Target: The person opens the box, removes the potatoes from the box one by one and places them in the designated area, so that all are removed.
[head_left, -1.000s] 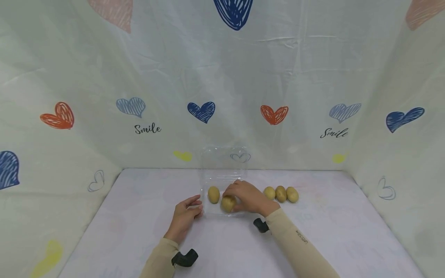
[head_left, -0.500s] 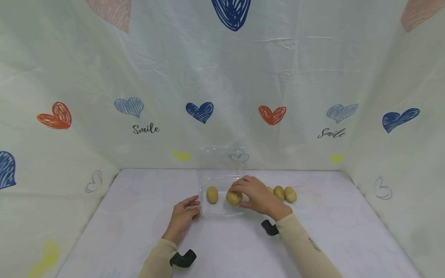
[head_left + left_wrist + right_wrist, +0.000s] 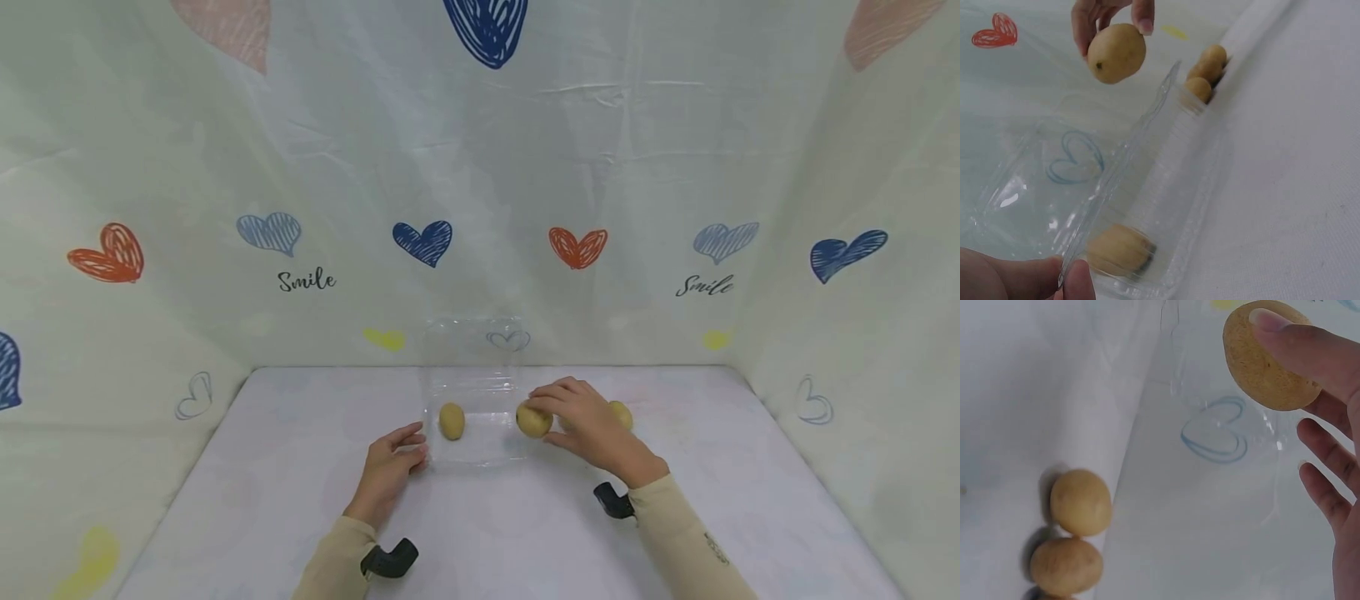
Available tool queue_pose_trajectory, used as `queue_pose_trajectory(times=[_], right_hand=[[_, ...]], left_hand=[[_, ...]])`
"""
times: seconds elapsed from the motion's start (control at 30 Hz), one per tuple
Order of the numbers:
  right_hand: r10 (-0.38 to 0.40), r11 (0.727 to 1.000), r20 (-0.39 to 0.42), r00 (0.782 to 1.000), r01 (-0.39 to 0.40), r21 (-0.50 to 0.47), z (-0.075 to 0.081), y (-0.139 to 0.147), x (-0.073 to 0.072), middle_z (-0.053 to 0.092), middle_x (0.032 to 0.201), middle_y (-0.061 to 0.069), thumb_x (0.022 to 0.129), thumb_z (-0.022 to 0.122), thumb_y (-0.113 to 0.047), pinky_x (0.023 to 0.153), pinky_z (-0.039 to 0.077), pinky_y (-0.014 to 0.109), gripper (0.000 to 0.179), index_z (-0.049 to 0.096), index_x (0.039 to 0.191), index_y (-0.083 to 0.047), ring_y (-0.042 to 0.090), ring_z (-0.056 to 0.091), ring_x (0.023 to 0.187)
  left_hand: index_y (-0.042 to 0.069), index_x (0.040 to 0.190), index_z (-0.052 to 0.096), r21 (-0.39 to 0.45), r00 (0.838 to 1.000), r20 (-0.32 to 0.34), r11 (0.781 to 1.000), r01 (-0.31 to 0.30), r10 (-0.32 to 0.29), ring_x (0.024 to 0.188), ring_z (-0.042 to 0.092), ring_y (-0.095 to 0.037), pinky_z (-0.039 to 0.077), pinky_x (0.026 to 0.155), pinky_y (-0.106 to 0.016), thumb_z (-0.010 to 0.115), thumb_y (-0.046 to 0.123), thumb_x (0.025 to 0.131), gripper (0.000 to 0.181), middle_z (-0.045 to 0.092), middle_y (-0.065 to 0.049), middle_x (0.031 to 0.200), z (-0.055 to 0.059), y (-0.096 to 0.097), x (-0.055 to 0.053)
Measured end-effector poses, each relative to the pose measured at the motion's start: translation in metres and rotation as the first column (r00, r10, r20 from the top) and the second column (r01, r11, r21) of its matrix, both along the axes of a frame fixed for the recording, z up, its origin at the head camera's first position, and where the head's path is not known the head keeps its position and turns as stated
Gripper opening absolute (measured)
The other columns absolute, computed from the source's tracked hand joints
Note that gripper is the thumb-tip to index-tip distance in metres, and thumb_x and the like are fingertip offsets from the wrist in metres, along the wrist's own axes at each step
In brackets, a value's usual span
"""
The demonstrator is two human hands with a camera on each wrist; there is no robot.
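Note:
A potato [image 3: 533, 420] is held between the thumb and fingers of my right hand [image 3: 596, 427], at the right edge of the clear plastic box [image 3: 483, 450] in the head view. The left wrist view shows that potato [image 3: 1117, 54] raised above the box. My left hand [image 3: 384, 477] pinches the box's left rim; thumb and finger meet on the thin plastic in the left wrist view. Inside the box, towards its left end, lies another potato [image 3: 452, 421]. The box's lid [image 3: 472, 346] stands open at the back.
A row of potatoes [image 3: 1082, 502] lies on the white table [image 3: 285, 467], to the right of the box. In the head view my right hand hides most of that row. A white cloth with printed hearts [image 3: 423, 242] rises behind the table.
My right hand has moved right with the potato, from low inside the box to its right edge. The left hand stays at the box's left rim. The head view has shifted slightly.

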State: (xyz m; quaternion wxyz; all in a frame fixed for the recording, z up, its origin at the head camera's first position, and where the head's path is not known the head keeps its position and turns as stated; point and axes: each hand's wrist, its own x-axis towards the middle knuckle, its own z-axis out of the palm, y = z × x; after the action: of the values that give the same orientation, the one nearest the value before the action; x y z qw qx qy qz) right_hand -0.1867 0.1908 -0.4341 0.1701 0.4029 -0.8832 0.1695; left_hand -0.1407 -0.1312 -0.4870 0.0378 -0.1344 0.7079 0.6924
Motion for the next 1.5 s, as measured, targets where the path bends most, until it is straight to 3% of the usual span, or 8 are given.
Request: queue_pose_trajectory(times=[0.17, 0.53, 0.83, 1.27, 1.5], right_hand=[[-0.056, 0.997, 0.010, 0.998, 0.056, -0.043, -0.001, 0.019, 0.005, 0.073, 0.127, 0.001, 0.070, 0.100, -0.011, 0.100, 0.055, 0.049, 0.060, 0.076, 0.125, -0.015, 0.025, 0.063, 0.117], [-0.112, 0.988, -0.085, 0.990, 0.101, -0.117, -0.014, 0.067, 0.010, 0.074, 0.125, 0.006, 0.062, 0.102, -0.006, 0.093, 0.052, 0.048, 0.066, 0.075, 0.123, -0.011, 0.027, 0.063, 0.111], [-0.204, 0.973, -0.093, 0.975, 0.191, -0.128, -0.027, 0.102, 0.011, 0.074, 0.123, 0.010, 0.059, 0.102, -0.002, 0.091, 0.051, 0.051, 0.069, 0.074, 0.122, -0.006, 0.030, 0.063, 0.109], [-0.372, 0.918, -0.108, 0.922, 0.349, -0.187, -0.036, 0.128, 0.015, 0.074, 0.118, 0.018, 0.060, 0.100, 0.003, 0.083, 0.050, 0.059, 0.066, 0.073, 0.120, -0.002, 0.042, 0.063, 0.103], [-0.450, 0.882, -0.071, 0.890, 0.430, -0.193, -0.041, 0.136, 0.016, 0.073, 0.119, 0.020, 0.063, 0.099, 0.002, 0.080, 0.050, 0.063, 0.063, 0.073, 0.120, -0.002, 0.047, 0.063, 0.102]], left_hand=[[-0.013, 0.145, 0.054, -0.009, 1.000, 0.010, 1.000, 0.007, -0.007, 0.084, 0.063, -0.013, 0.059, 0.074, -0.021, 0.063, -0.010, 0.100, 0.047, 0.059, -0.028, 0.129, 0.001, 0.000, 0.001], [-0.012, 0.147, 0.053, -0.009, 1.000, 0.011, 1.000, 0.015, -0.015, 0.087, 0.062, -0.014, 0.058, 0.074, -0.021, 0.063, -0.008, 0.101, 0.047, 0.058, -0.029, 0.132, -0.002, -0.001, -0.002], [-0.013, 0.145, 0.054, 0.017, 1.000, 0.007, 1.000, 0.005, -0.005, 0.083, 0.062, -0.012, 0.059, 0.073, -0.021, 0.062, -0.011, 0.100, 0.046, 0.059, -0.026, 0.128, -0.002, -0.001, -0.002], [-0.009, 0.147, 0.055, 0.001, 0.999, 0.029, 1.000, 0.013, -0.013, 0.089, 0.063, -0.014, 0.058, 0.075, -0.019, 0.062, -0.009, 0.101, 0.047, 0.058, -0.025, 0.131, 0.000, -0.001, -0.003], [-0.008, 0.147, 0.055, 0.004, 0.999, 0.043, 1.000, 0.020, -0.021, 0.090, 0.063, -0.014, 0.058, 0.077, -0.020, 0.061, -0.008, 0.101, 0.046, 0.057, -0.025, 0.133, -0.001, -0.002, -0.003]])
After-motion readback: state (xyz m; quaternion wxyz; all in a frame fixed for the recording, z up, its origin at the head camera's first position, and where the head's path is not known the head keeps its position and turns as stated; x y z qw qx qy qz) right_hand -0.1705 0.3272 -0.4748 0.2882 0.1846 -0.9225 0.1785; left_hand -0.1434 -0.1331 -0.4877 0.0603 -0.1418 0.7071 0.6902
